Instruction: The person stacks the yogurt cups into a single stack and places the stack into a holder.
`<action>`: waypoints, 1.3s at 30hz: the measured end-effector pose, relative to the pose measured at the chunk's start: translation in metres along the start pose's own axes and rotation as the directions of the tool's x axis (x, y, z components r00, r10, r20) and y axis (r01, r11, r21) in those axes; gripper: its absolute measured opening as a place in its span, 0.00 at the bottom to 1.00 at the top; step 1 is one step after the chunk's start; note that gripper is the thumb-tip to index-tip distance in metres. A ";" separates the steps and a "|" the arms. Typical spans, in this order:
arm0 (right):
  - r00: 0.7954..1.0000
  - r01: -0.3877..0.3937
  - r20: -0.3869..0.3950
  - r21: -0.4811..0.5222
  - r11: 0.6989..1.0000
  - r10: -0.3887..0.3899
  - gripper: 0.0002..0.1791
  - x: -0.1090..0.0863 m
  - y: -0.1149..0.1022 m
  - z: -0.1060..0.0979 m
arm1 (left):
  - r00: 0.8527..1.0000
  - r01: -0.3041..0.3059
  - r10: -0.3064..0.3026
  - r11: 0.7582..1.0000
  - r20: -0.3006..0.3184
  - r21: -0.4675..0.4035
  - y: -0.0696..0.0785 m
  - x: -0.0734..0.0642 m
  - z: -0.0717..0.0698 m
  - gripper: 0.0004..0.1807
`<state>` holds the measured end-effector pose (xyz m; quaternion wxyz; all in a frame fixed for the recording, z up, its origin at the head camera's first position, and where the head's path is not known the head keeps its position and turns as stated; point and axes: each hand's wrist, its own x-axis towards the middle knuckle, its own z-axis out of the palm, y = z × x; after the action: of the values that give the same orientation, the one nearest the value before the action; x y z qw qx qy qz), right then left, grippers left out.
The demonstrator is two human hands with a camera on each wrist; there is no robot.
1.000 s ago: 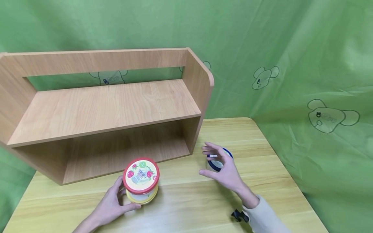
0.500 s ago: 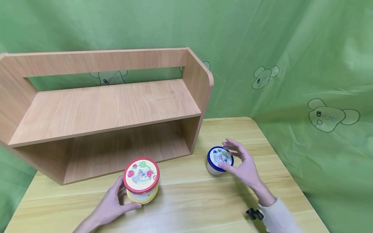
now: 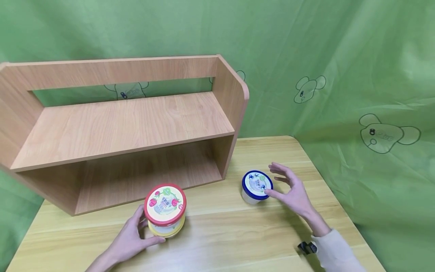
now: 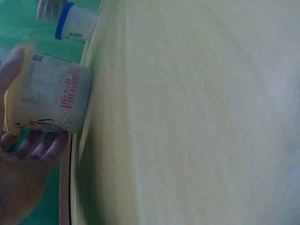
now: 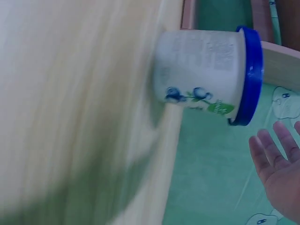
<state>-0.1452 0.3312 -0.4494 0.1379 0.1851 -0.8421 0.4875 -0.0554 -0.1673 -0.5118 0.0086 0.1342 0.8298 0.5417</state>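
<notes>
My left hand (image 3: pixel 128 238) grips a white tub with a yellow lid (image 4: pixel 51 96), thumb on one side and fingers on the other. A second tub with a red, strawberry-printed lid (image 3: pixel 165 204) sits stacked on top of it in the head view. To the right, a tub with a blue lid and blueberry print (image 3: pixel 257 186) stands upright on the table. My right hand (image 3: pixel 295 190) hovers just right of this tub, fingers spread and holding nothing. In the right wrist view the fingers (image 5: pixel 282 140) are apart from the blue lid (image 5: pixel 251 77).
A two-level wooden shelf (image 3: pixel 129 124) stands at the back left, close behind the stacked tubs. The wooden table (image 3: pixel 217 234) stretches in front of it and to its right. A green curtain (image 3: pixel 340 56) hangs behind and along the right side.
My right hand has drawn back to the right from over the blue-lidded tub, uncovering its lid. The left hand and the stacked tubs have stayed put.
</notes>
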 end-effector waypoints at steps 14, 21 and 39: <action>0.981 -0.097 0.159 -0.082 0.992 0.109 0.53 -0.003 0.029 -0.006 | 1.000 0.002 -0.002 1.000 0.001 -0.002 0.004 -0.001 0.001 0.52; 0.967 -0.127 0.202 -0.153 0.980 0.157 0.55 -0.004 0.035 -0.005 | 1.000 -0.006 0.006 1.000 0.004 0.007 0.004 -0.002 0.001 0.52; 0.944 -0.175 0.255 -0.157 0.972 0.211 0.59 -0.007 0.042 0.003 | 0.999 0.035 -0.035 0.999 0.002 0.020 0.004 0.000 0.000 0.52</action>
<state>-0.1577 0.3487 -0.4860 -0.0146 0.1569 -0.8976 0.4117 -0.0541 -0.1658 -0.5082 0.0176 0.1202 0.8374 0.5329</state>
